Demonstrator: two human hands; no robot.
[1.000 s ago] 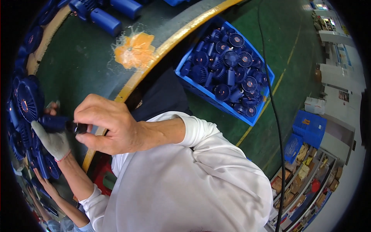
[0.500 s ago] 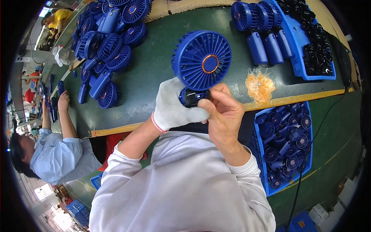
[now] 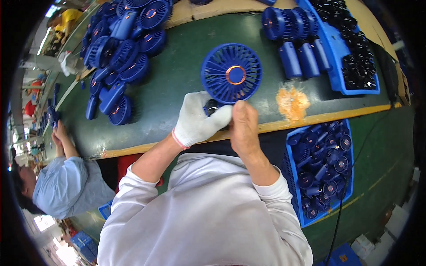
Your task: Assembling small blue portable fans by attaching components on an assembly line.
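Observation:
A blue handheld fan with an orange ring round its hub stands head up in front of me, over the near edge of the workbench. My left hand, in a white knitted glove, is wrapped round its handle just under the round head. A glossy black part shows between the gloved fingers. Bare and closed, my right hand presses at the lower right of the fan, thumb up against the head's rim. Its other fingertips are hidden behind the thumb and the fan.
Blue fans lie heaped on the green workbench at left. Several fans stand in a row beside a blue tray of black parts. A blue crate of fans sits lower right. A co-worker works at left.
The fan's head has tipped to face me more squarely. My right hand has shifted from pinching the black part to the fan's lower rim. The co-worker's hands have come together round a fan.

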